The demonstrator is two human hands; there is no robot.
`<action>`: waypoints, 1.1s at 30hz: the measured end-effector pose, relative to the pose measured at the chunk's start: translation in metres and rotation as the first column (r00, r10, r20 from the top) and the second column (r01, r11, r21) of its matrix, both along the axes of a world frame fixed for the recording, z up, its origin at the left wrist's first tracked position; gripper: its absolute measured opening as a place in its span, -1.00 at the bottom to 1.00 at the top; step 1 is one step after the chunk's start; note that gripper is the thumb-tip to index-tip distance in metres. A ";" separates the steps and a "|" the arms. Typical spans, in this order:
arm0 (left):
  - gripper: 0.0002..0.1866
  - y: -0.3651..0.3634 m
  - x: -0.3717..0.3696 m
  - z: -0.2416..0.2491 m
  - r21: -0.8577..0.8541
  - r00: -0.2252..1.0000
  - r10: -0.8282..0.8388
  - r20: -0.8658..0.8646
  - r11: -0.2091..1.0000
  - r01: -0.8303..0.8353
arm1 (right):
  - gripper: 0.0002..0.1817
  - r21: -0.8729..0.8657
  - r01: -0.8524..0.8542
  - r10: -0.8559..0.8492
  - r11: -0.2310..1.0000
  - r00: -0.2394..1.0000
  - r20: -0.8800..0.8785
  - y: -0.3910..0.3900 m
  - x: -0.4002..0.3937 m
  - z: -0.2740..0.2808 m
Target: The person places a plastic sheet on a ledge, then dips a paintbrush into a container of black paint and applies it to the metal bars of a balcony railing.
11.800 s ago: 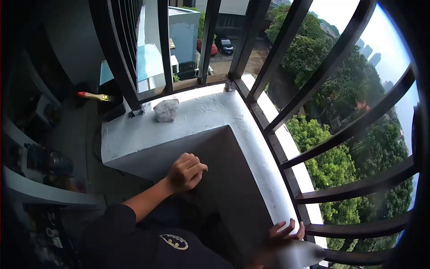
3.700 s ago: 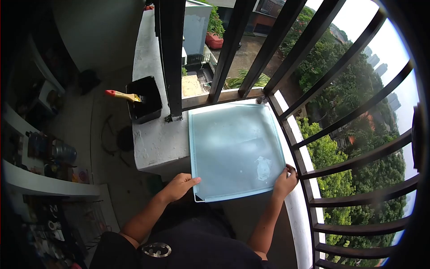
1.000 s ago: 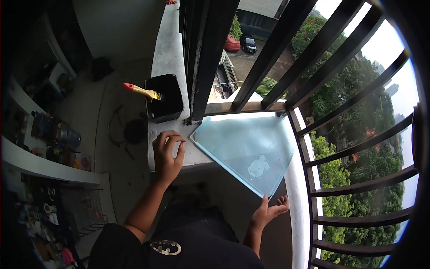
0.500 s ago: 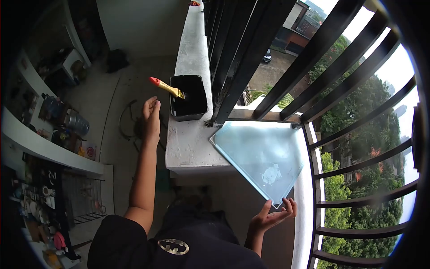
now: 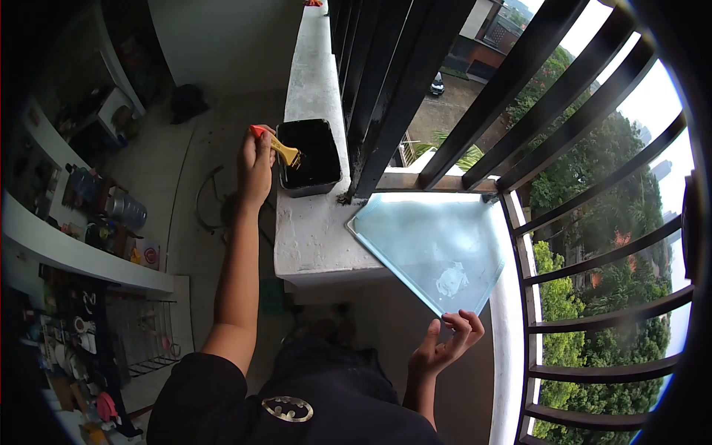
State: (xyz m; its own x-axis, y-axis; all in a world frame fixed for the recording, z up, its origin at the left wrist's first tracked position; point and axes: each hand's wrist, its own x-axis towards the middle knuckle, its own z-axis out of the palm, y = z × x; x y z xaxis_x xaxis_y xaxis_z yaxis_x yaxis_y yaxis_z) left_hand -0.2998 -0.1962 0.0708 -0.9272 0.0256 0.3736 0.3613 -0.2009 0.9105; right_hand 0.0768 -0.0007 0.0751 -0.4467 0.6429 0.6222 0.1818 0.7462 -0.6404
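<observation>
My left hand (image 5: 256, 169) has reached the paintbrush (image 5: 285, 150) since the earlier frame. Nearest me, my right hand (image 5: 439, 350) is slack, fingers spread at a corner of the pale panel (image 5: 426, 237); farther, the left, closer to the brush, pinches its handle, slanting rightward over the black tub (image 5: 311, 188).

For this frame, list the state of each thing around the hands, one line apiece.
Paintbrush: slanting over the container's rim, bristle end inside.
Black container: upright, open-topped; contents too dark to tell.
Pale blue panel: lying across the ledge, near corner overhanging, whitish patch on it.
Left hand: at the brush handle; grip unclear.
Right hand: open, fingers bent, by the panel's near corner; contact unclear.
</observation>
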 end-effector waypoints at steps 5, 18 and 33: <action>-0.72 0.006 0.029 0.031 -0.290 0.970 0.055 -0.238 0.949 -0.125 | -0.81 -0.041 0.025 -0.025 0.999 1.000 0.002 0.000 0.005 -0.005; -0.73 0.016 0.074 0.059 -0.460 0.925 -0.002 -0.379 0.868 -0.186 | -0.74 -0.194 -0.738 0.763 0.647 0.629 0.149 -0.014 -0.130 0.090; -0.67 -0.011 0.070 0.031 -0.109 0.994 -0.105 -0.002 0.989 0.104 | -0.79 0.072 -0.923 0.899 0.377 0.384 0.213 -0.041 -0.314 0.056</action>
State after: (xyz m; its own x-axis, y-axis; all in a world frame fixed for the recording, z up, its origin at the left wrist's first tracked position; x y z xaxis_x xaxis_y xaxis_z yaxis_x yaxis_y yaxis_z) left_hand -0.2297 -0.2070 0.1016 -0.9143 0.1633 0.3705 0.3506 -0.1384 0.9262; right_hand -0.2371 -0.0422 0.1311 -0.7745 -0.2982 0.5579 -0.6094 0.5884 -0.5314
